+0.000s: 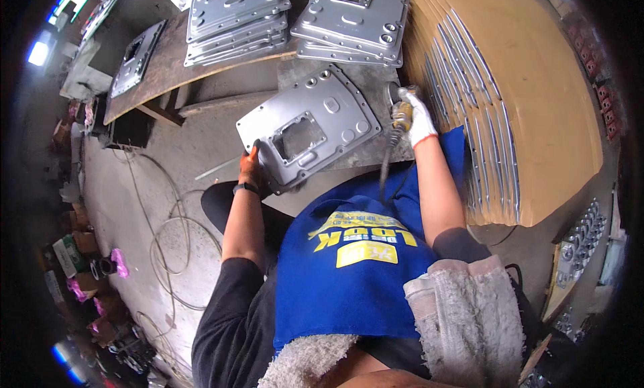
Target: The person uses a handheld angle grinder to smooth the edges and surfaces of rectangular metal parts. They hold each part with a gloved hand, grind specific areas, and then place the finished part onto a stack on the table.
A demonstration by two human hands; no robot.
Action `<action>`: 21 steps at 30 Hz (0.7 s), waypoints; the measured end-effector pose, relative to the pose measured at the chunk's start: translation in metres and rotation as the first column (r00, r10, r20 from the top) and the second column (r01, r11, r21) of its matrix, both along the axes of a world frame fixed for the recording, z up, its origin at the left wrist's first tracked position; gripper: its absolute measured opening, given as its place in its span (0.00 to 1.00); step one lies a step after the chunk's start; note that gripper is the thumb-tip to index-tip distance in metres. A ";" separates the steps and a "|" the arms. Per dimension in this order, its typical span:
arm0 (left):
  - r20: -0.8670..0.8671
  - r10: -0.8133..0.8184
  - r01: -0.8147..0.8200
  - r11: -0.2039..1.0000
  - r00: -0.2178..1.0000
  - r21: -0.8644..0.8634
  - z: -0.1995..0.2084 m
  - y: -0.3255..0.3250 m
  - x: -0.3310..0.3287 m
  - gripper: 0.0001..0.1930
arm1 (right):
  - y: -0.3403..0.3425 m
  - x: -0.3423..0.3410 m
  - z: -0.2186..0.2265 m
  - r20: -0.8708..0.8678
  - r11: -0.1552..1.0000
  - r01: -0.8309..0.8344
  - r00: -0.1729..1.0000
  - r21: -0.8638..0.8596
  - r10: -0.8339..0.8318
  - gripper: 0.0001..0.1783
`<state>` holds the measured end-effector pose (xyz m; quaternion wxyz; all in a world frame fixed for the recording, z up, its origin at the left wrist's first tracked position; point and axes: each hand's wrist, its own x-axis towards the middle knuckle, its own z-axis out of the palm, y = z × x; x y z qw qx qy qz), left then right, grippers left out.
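A grey cast-metal cover plate [268, 116] is tilted in front of me, with a rectangular opening, round holes and bolt holes along its rim. My left hand [250, 165], in an orange glove, is closed on its near left edge. In a white glove, my right hand [421, 121] is wrapped round a small yellow-bodied hand grinder [402, 117] with a round disc at its far end. A dark cord or hose runs down from the tool toward my apron [349, 287]. The disc sits just right of the plate; whether they touch I cannot tell.
Two stacks of similar plates, a left stack [235, 25] and a right stack [352, 19], stand on the bench [181, 59]. A single plate [137, 59] lies farther left. Brown cardboard [550, 119] with rows of thin metal edges is at right. A hose [157, 240] loops across the floor.
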<state>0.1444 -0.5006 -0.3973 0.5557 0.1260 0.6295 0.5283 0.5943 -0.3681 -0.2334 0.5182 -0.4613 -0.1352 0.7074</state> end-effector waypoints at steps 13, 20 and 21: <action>-0.784 0.113 -0.177 0.984 0.611 0.004 0.091 0.035 0.088 0.32 | -0.098 0.058 0.115 -0.100 0.879 -0.300 0.928 0.371 0.358 0.22; -0.793 0.087 0.059 0.987 0.602 0.153 0.102 0.032 0.123 0.30 | -0.067 0.018 0.060 0.066 0.924 -0.375 0.923 -0.068 0.380 0.16; -0.811 0.025 0.103 0.989 0.584 0.105 0.115 0.026 0.130 0.30 | -0.058 0.015 0.046 0.075 0.940 -0.336 0.937 -0.065 0.340 0.16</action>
